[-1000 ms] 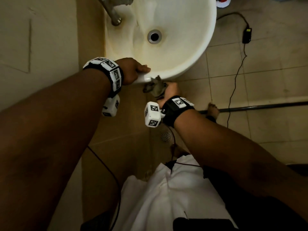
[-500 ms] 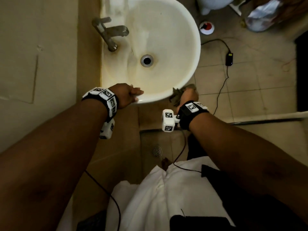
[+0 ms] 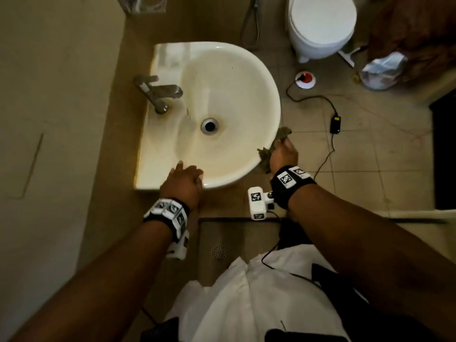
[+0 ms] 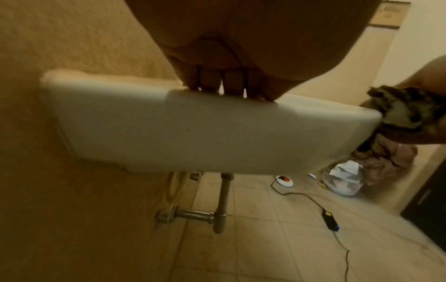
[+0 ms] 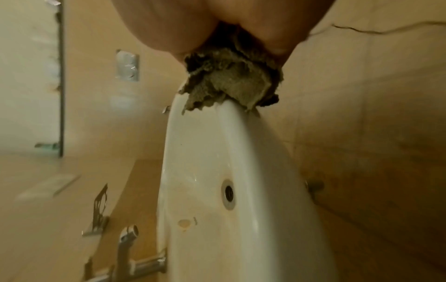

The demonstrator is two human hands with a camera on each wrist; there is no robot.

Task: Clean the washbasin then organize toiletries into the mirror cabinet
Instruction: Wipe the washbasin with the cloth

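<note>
The white washbasin point(image 3: 271, 99) hangs on the tiled wall, with its tap point(image 3: 158, 92) at the left and its drain point(image 3: 209, 125) in the middle. My left hand point(image 3: 187, 176) holds the front rim, fingers point(image 4: 231, 85) curled over the edge of the washbasin point(image 4: 193, 133). My right hand point(image 3: 283, 154) grips a crumpled grey-brown cloth point(image 3: 283, 133) and presses it against the basin's outer right rim. In the right wrist view the cloth point(image 5: 229, 82) is bunched over the edge of the washbasin point(image 5: 217, 152). No toiletries or mirror cabinet are in view.
A toilet point(image 3: 320, 25) stands at the back right. A black cable with an adapter point(image 3: 335, 124) runs across the floor tiles to a red-and-white round device point(image 3: 305, 80). A plastic bag point(image 3: 382, 72) lies nearby. The drain pipe point(image 4: 223, 200) hangs under the basin.
My right hand slid the cloth along the rim from the front round to the right side. The left hand stayed on the front rim. The head view lifted and shows more of the room.
</note>
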